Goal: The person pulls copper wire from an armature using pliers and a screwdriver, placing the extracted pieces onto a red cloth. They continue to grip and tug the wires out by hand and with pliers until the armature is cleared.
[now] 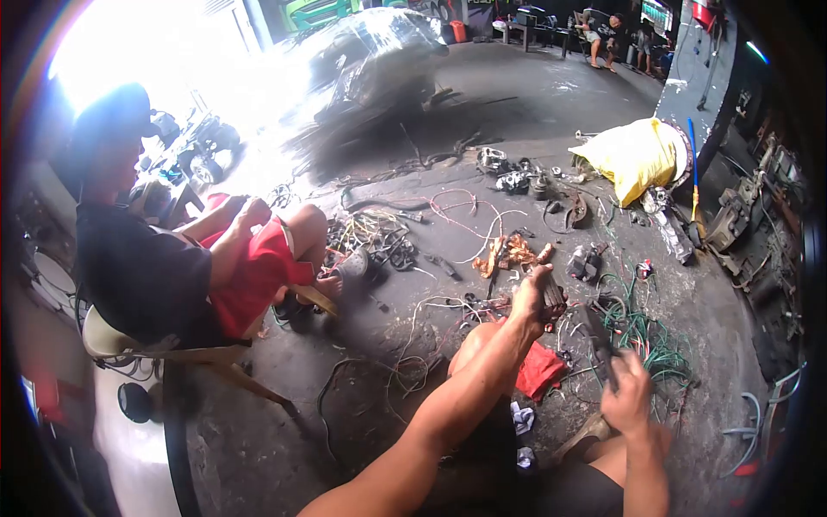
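Both hands loaded over a floor of wire and scrap

We record the left hand (532,293) at the end of an outstretched arm, fingers wrapped in a narrow grip around a dark part (554,302). We cannot tell whether that part touches the floor. In the view it lies between the copper-coloured scraps (515,250) and the red cloth (541,370), near both.

We record the right hand (629,389) closed around one end of a dark tool (594,340); the tool slants up and toward the dark part, apart from it. Motion blur hides its exact form.

On the floor we note a tangle of green wires (659,349) beyond the right hand, and a small metal block (585,262) near the dark part. Crumpled white paper (522,419) lies nearer to us than the red cloth. Farther out we log a yellow bag (636,159), with a blue-handled broom (692,164) upright beside it.

To our left, a seated person (146,267) in a dark top and cap has both hands together above red fabric (263,280) on the lap; we cannot tell what they hold. A heap of mixed wires (370,234) lies near that person's feet.
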The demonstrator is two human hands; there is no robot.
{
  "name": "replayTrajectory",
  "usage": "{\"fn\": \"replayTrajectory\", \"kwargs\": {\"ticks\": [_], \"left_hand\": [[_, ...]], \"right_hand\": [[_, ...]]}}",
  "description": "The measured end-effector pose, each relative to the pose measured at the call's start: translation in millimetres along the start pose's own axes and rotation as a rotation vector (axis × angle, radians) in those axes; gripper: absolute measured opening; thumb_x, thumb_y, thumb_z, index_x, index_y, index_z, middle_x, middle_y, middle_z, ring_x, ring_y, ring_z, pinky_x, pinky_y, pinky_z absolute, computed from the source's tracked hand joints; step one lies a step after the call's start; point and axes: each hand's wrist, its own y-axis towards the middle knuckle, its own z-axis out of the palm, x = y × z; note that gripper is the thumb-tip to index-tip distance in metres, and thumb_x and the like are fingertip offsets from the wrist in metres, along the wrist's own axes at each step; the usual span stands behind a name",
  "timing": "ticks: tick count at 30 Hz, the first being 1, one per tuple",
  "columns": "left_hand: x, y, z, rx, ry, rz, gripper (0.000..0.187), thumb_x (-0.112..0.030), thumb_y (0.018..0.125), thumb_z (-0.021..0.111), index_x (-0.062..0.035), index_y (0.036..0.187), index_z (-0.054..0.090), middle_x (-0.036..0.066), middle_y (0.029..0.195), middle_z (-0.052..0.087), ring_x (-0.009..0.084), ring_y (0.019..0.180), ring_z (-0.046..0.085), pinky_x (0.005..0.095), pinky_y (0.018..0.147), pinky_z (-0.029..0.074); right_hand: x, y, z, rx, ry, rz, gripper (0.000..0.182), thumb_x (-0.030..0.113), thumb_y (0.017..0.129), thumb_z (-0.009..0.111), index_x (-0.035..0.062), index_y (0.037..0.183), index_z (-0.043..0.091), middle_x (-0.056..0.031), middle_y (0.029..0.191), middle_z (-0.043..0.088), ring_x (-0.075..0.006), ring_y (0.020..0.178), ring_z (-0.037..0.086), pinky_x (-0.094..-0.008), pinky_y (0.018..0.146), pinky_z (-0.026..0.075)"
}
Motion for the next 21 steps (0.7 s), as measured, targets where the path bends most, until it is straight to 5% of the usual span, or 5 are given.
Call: {"fn": "replayTrajectory", "kwargs": {"ticks": [4,11,16,18,21], "left_hand": [[1,-4,0,0.008,0.016,-0.023,0.029,-0.036,0.087,0.062,-0.0154,0.105,0.055,0.009,0.072,0.059,0.0236,0.057,0.06,0.0358,0.047,0.046],[4,-3,2,0.028,0.055,-0.037,0.032,-0.038,0.085,0.062,-0.0099,0.096,0.051,0.01,0.067,0.059,0.0234,0.053,0.059,0.0347,0.044,0.045],[2,-8,5,0.064,0.069,-0.035,0.034,-0.038,0.084,0.063,-0.0081,0.095,0.051,0.011,0.067,0.059,0.0238,0.053,0.059,0.0351,0.044,0.046],[1,-7,7,0.005,0.062,-0.037,0.035,-0.037,0.082,0.066,-0.0082,0.096,0.051,0.008,0.068,0.058,0.0222,0.05,0.059,0.0328,0.039,0.045],[1,-10,10,-0.001,0.049,-0.022,0.034,-0.037,0.082,0.066,-0.0085,0.095,0.052,0.008,0.066,0.058,0.0217,0.048,0.058,0.0324,0.038,0.044]], "right_hand": [[-12,0,-2,-0.319,0.169,-0.057,0.027,-0.006,0.077,0.058,-0.0016,0.104,0.06,-0.015,0.103,0.057,-0.0272,0.089,0.062,-0.0362,0.075,0.05],[-27,-2,30,-0.284,0.956,0.356,0.019,-0.008,0.074,0.055,0.0043,0.088,0.052,-0.0083,0.104,0.051,-0.0112,0.083,0.048,-0.0252,0.07,0.042],[-21,9,32,-0.326,0.884,0.288,0.026,-0.008,0.071,0.06,0.0036,0.093,0.052,-0.0052,0.096,0.049,-0.0076,0.076,0.045,-0.0232,0.068,0.04],[-22,6,29,-0.091,0.715,0.484,0.028,-0.01,0.069,0.061,0.0028,0.093,0.052,-0.0025,0.091,0.047,-0.008,0.072,0.046,-0.0229,0.065,0.039],[-25,4,32,-0.063,0.428,0.285,0.028,-0.01,0.069,0.057,-0.0028,0.097,0.053,-0.0068,0.086,0.047,-0.0154,0.07,0.05,-0.0284,0.063,0.043]]}}
